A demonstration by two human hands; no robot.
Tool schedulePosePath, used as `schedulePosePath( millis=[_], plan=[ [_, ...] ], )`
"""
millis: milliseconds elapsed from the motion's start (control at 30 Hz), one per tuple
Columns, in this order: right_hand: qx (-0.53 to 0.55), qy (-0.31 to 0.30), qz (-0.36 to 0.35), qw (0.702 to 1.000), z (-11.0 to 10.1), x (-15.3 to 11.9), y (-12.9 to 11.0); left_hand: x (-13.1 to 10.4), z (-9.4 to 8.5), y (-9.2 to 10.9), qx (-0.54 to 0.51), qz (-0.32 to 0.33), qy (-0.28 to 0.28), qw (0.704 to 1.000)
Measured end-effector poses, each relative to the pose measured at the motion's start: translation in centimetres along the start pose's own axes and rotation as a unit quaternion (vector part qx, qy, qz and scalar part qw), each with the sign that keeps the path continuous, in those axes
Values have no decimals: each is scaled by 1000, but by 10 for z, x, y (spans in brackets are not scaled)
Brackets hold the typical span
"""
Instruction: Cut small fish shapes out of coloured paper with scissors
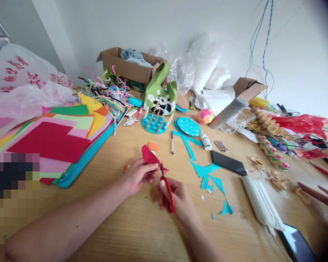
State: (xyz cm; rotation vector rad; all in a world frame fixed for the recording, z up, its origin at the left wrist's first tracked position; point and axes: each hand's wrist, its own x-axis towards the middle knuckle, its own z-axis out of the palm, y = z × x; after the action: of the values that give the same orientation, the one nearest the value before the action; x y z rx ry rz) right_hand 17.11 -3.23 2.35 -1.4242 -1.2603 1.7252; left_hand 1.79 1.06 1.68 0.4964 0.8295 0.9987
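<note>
My left hand (142,175) pinches a small red piece of felt-like sheet (149,154) between thumb and fingers, above the middle of the table. My right hand (175,194) is closed around the red handles of a pair of scissors (167,193). Their blades point away from me and meet the red piece at its right edge, beside my left fingertips. Under and behind the left hand lie small coloured pieces, among them an orange square (153,146). Part of that small pile is hidden by the hand.
Coloured sheets (51,140) are stacked at left, near pipe cleaners (106,89). Behind stand a green panda bag (160,94) and a blue disc with twisted posts (150,127). Blue scraps (203,168), a black phone-like slab (227,162) and a white power strip (262,202) lie right. Another person's hand (318,194) shows at far right.
</note>
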Motion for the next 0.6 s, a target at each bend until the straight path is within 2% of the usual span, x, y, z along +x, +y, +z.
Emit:
schedulePosePath(
  millis=[200, 600],
  plan=[
    [36, -66, 22, 997, -7, 0, 0, -1, -1, 3, 73, 15, -4, 997],
    [52, -101, 33, 993, -11, -3, -2, -1, -2, 2, 113, 36, 20, 993]
  ],
)
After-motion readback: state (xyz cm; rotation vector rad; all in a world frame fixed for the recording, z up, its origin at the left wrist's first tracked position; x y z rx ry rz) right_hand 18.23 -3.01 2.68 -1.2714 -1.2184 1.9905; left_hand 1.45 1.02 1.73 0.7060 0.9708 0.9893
